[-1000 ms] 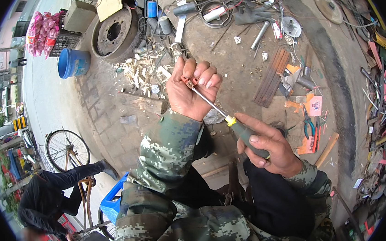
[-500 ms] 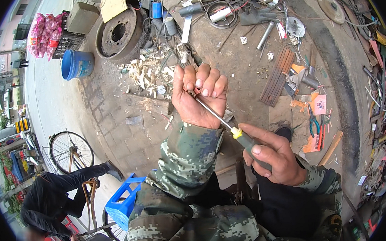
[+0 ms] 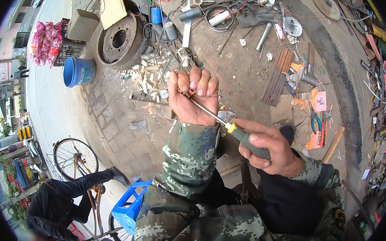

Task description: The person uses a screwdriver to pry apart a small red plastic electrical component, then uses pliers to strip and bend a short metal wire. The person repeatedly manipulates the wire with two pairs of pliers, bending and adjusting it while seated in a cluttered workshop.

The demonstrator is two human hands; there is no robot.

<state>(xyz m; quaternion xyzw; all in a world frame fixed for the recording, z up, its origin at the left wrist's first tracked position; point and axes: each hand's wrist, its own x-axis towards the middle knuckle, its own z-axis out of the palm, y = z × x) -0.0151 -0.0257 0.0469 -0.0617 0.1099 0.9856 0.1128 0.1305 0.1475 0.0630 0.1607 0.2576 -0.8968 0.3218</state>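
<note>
My right hand [image 3: 278,153] grips a screwdriver [image 3: 246,139] by its dark grey-green handle, which has a yellow collar. The index finger stretches along the collar, and the metal shaft slants up and left into the palm of my left hand [image 3: 192,104]. That hand is palm up with the fingers curled over. Something small, with a reddish bit showing, sits under those fingers at the shaft's end, but the fingers hide most of it. The screwdriver's tip is also out of sight there.
Pale wood chips [image 3: 150,80] lie beyond my left hand, near a rusty wheel rim [image 3: 113,54] and a blue bucket [image 3: 76,75]. Rusty metal strips [image 3: 278,77] and pliers [image 3: 314,121] lie to the right. At left, a blue stool [image 3: 128,213], a bicycle [image 3: 74,159] and a person [image 3: 53,201] appear.
Both hands and the screwdriver have shifted slightly left in the picture, keeping their hold. The surroundings on the left sit a little lower and further right, as the view has moved.
</note>
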